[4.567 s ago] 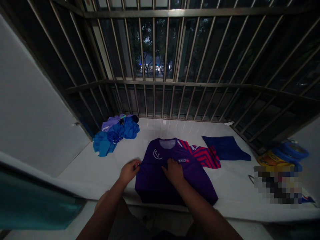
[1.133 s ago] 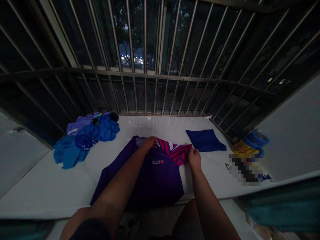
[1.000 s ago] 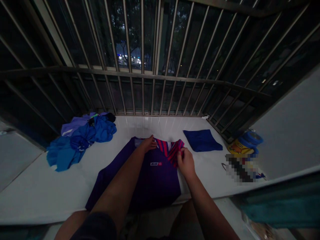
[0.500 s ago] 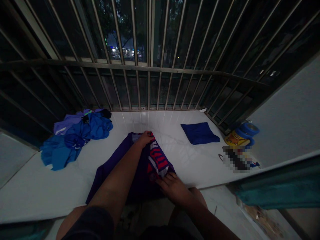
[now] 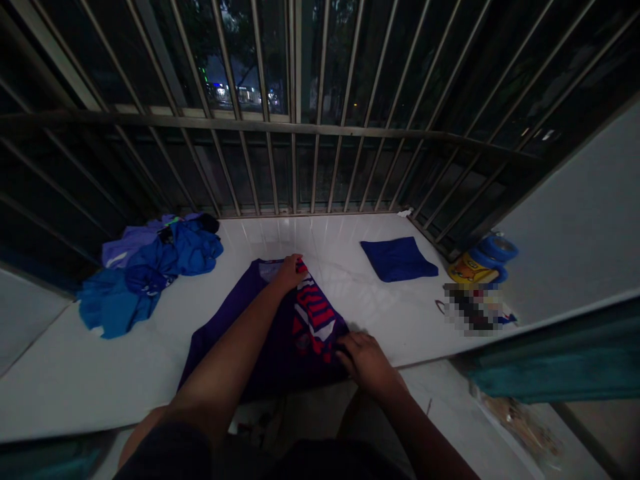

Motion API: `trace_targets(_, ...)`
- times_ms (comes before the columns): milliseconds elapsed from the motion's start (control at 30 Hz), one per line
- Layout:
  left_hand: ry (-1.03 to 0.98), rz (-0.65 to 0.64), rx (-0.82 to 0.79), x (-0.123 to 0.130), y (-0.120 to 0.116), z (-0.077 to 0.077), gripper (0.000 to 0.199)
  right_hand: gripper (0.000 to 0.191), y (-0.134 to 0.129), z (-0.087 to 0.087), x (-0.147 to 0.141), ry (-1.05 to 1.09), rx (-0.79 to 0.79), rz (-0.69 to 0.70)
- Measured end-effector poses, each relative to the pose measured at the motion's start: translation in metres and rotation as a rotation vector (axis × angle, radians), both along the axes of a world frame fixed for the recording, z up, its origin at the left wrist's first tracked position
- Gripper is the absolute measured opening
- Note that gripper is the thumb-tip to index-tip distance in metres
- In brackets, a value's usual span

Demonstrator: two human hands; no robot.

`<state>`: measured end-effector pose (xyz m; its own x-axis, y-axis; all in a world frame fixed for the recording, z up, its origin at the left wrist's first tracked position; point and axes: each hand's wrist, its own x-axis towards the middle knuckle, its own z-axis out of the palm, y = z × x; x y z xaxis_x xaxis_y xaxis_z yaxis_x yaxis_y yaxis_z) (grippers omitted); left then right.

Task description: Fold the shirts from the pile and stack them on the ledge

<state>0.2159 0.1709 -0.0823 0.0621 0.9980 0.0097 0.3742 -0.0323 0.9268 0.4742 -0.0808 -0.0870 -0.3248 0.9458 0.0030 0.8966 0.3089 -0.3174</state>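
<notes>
A dark purple shirt (image 5: 225, 320) lies spread on the white ledge, its near part hanging over the front edge. Part of it with a red and white pattern is folded over on the right side. My left hand (image 5: 290, 272) is closed on the cloth at the far end of this patterned part, beside the grey neckline. At the nearer right corner, my right hand (image 5: 361, 357) has its fingers pinched on the shirt. My left forearm crosses over the shirt and hides some of it.
Crumpled blue and purple clothes (image 5: 150, 260) lie at the left of the ledge (image 5: 400, 320). A folded blue cloth (image 5: 400, 259) lies right of centre. Yellow and blue containers (image 5: 473, 268) stand by the right wall. Metal bars (image 5: 320, 132) rise behind.
My right hand has moved a little to the right with the shirt's corner, and the patterned part is spread wider. My left hand keeps its hold. The view has shifted slightly.
</notes>
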Motion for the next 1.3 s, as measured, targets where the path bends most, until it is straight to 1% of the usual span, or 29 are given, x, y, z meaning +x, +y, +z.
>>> trace_targets(67, 0.058, 0.036, 0.065, -0.008, -0.027, 0.001, 0.047, 0.029, 0.008, -0.002, 0.008, -0.031, 0.005, -0.073)
trace_targets(133, 0.113, 0.009, 0.097, -0.018, -0.065, -0.003, 0.040, 0.031, 0.017, -0.003, 0.013, -0.077, 0.006, -0.141)
trace_targets(167, 0.144, -0.039, 0.105, -0.023, -0.086, -0.008, 0.041, 0.032, 0.021, -0.003, 0.015, -0.100, 0.008, -0.169)
trace_targets(200, 0.191, -0.118, 0.123, -0.029, -0.108, -0.014, 0.045, 0.032, 0.025, -0.002, 0.015, -0.122, 0.009, -0.196)
trace_targets(267, 0.272, -0.263, 0.156, -0.038, -0.146, -0.027, 0.059, 0.031, 0.033, 0.000, 0.014, -0.160, 0.008, -0.254)
trace_targets(333, 0.321, -0.353, 0.166, -0.046, -0.173, -0.036, 0.066, 0.030, 0.040, 0.003, 0.010, -0.167, 0.008, -0.326)
trace_targets(400, 0.322, -0.380, 0.152, -0.051, -0.188, -0.041, 0.064, 0.031, 0.047, 0.005, 0.006, -0.113, 0.016, -0.355)
trace_targets(500, 0.264, -0.364, 0.162, -0.056, -0.195, -0.040, 0.052, 0.030, 0.058, 0.005, 0.001, 0.004, 0.024, -0.297)
trace_targets(567, 0.215, -0.356, 0.195, -0.058, -0.196, -0.038, 0.036, 0.021, 0.065, 0.004, 0.001, 0.035, 0.019, -0.271)
trace_targets(600, 0.192, -0.353, 0.214, -0.059, -0.196, -0.037, 0.028, 0.016, 0.069, 0.003, 0.002, 0.038, 0.017, -0.278)
trace_targets(667, 0.163, -0.340, 0.243, -0.060, -0.198, -0.037, 0.016, 0.014, 0.075, 0.001, 0.006, 0.042, 0.017, -0.307)
trace_targets(733, 0.169, -0.328, 0.258, -0.060, -0.200, -0.037, 0.012, 0.015, 0.080, 0.000, 0.013, 0.047, 0.020, -0.343)
trace_targets(867, 0.271, -0.357, 0.297, -0.056, -0.206, -0.036, 0.013, 0.022, 0.080, 0.002, 0.021, 0.056, 0.028, -0.390)
trace_targets(933, 0.350, -0.378, 0.327, -0.054, -0.209, -0.035, 0.027, 0.023, 0.072, 0.005, 0.021, 0.065, 0.039, -0.386)
trace_targets(1000, 0.424, -0.407, 0.345, -0.054, -0.211, -0.034, 0.040, 0.023, 0.058, 0.007, 0.018, 0.098, 0.056, -0.334)
trace_targets(1033, 0.451, -0.421, 0.349, -0.054, -0.211, -0.034, 0.039, 0.022, 0.050, 0.008, 0.015, 0.125, 0.064, -0.287)
trace_targets(1100, 0.478, -0.441, 0.357, -0.054, -0.211, -0.034, 0.028, 0.018, 0.031, 0.006, 0.010, 0.165, 0.069, -0.167)
trace_targets(1133, 0.481, -0.443, 0.362, -0.054, -0.210, -0.034, 0.023, 0.018, 0.022, 0.004, 0.007, 0.169, 0.063, -0.101)
trace_targets(1200, 0.491, -0.442, 0.370, -0.053, -0.211, -0.032, 0.020, 0.021, 0.005, -0.002, 0.002, 0.133, 0.042, 0.010)
trace_targets(1233, 0.505, -0.445, 0.374, -0.052, -0.212, -0.030, 0.020, 0.023, -0.001, -0.004, 0.000, 0.106, 0.033, 0.043)
trace_targets(1300, 0.556, -0.465, 0.391, -0.049, -0.216, -0.026, 0.022, 0.022, -0.009, -0.009, -0.004, 0.066, 0.022, 0.060)
